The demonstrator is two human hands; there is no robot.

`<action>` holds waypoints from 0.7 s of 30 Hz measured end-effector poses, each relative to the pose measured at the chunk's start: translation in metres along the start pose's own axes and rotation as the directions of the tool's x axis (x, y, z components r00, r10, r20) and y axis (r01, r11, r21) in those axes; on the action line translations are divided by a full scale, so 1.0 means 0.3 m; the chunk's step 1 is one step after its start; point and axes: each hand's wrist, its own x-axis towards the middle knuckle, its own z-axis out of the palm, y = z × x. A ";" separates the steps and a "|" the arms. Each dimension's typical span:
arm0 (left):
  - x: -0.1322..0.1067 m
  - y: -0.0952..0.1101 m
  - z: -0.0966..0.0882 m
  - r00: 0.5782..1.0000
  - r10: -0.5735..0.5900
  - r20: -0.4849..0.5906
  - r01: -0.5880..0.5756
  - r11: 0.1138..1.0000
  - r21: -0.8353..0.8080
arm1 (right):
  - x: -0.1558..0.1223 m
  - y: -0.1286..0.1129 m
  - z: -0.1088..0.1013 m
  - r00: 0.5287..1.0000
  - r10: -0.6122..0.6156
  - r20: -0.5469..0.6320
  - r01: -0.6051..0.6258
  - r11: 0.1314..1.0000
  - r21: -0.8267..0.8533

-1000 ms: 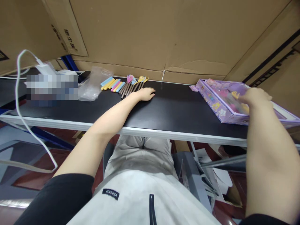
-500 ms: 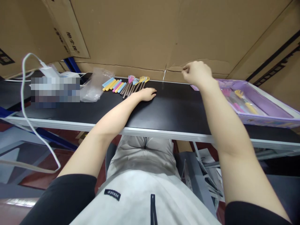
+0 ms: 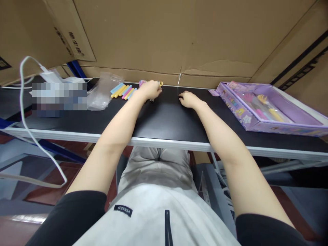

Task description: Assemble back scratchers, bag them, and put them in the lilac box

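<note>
Head view is showing the claw-headed sticks (image 3: 161,83) lying toward the far edge of the bench (image 3: 171,123), left of centre and mostly hidden; pink and yellow claw tips are peeking out past my left grip (image 3: 151,90). That grip is covering them from above, its fingers bending downward and partly closing; whether it is taking hold of a stick, I cannot tell. My right grip (image 3: 190,99) is hanging low over the bench or resting on it, a little to the right and apart from the sticks, its fingers curling inward; I cannot tell if anything is sitting inside. Just left of the sticks, short blue, yellow and pink tubes (image 3: 123,91) are lying side by side in a slanting row. Farther left, a clear plastic bag (image 3: 101,94) is lying crumpled, and past it a white cable (image 3: 22,92) is looping down over the near edge. Well to the right, a purple box (image 3: 232,102) is lying open, holding clear-wrapped pieces (image 3: 266,108) with pink and yellow claws. Brown cardboard (image 3: 166,41) is rising along the far side.
</note>
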 end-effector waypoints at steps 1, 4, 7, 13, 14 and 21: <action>-0.007 -0.022 -0.025 0.995 -0.101 -0.022 0.102 0.995 0.007 | 0.000 0.001 -0.001 1.000 0.000 0.002 0.000 1.000 -0.007; -0.039 -0.072 -0.082 0.946 -0.322 -0.021 0.323 0.945 0.048 | -0.002 -0.006 -0.002 1.000 0.002 0.007 -0.002 1.000 -0.031; -0.065 -0.104 -0.085 0.927 -0.372 0.041 0.365 0.923 0.119 | -0.003 -0.012 0.001 1.000 0.003 0.005 -0.003 0.999 -0.034; -0.049 -0.160 0.001 0.937 -0.343 0.073 0.335 0.937 0.101 | -0.001 -0.007 0.012 1.000 0.001 -0.003 -0.001 0.999 -0.042; -0.042 -0.168 0.015 0.937 -0.343 0.065 0.337 0.938 0.087 | -0.001 -0.006 0.013 1.000 0.000 -0.003 0.000 0.999 -0.044; -0.018 -0.188 0.080 0.932 -0.362 -0.007 0.362 0.932 -0.026 | -0.003 -0.013 0.013 1.000 -0.008 0.002 0.008 0.999 -0.042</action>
